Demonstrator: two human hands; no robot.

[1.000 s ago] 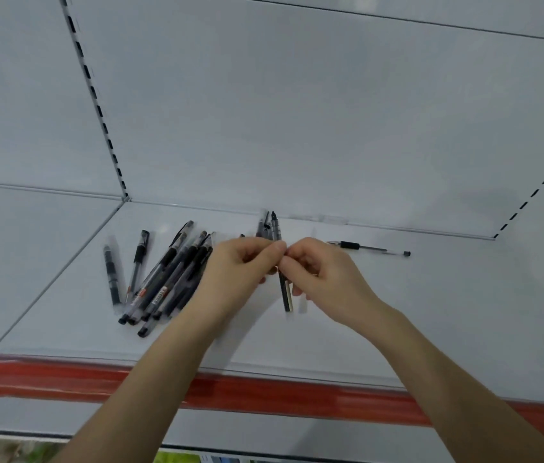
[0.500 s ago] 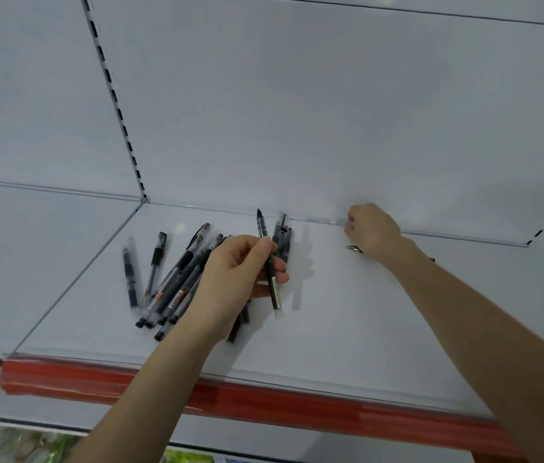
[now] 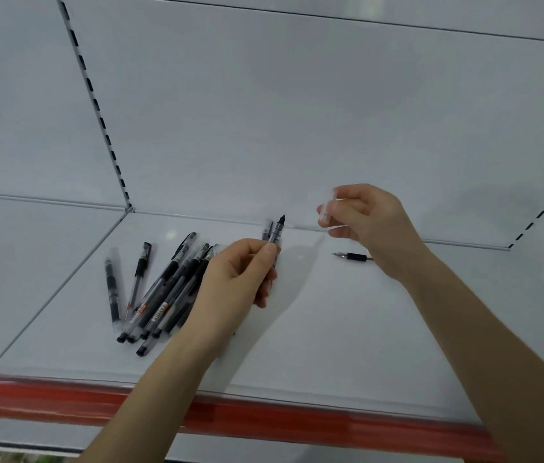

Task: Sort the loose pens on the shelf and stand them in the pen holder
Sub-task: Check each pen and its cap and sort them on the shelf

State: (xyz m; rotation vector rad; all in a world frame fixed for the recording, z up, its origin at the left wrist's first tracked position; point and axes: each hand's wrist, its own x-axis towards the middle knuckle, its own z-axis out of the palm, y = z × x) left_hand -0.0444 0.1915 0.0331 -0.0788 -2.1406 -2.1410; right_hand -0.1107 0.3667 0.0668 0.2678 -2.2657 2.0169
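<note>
White metal shelving was seen from above by a head camera: a flat shelf [image 3: 330, 329], edged at the front by a red strip [image 3: 264, 419] and backed by a plain panel [image 3: 297, 111].

The left hand [image 3: 240, 282] was raised just above the middle of the shelf. Its thumb and fingers were curled round a dark pen [image 3: 277, 230], which was held with its tip pointing up and away, towards the panel. One or two more dark pens were glimpsed just behind it; whether they were held or lying on the shelf could not be told.

The right hand [image 3: 367, 218] was held up to the right, near the pen tip but apart from it. A clear cap [image 3: 325, 208] was pinched between its thumb and forefinger, and the other fingers were curled in.

A heap [image 3: 167, 295] of black and clear pens was spread on the shelf to the left of the left hand, partly hidden by that wrist. Two side pens [image 3: 112, 289] were laid a little apart at the heap's left. An uncapped pen [image 3: 354, 256] was laid flat near the back of the shelf, tip to the left, its far end hidden by the right wrist.
</note>
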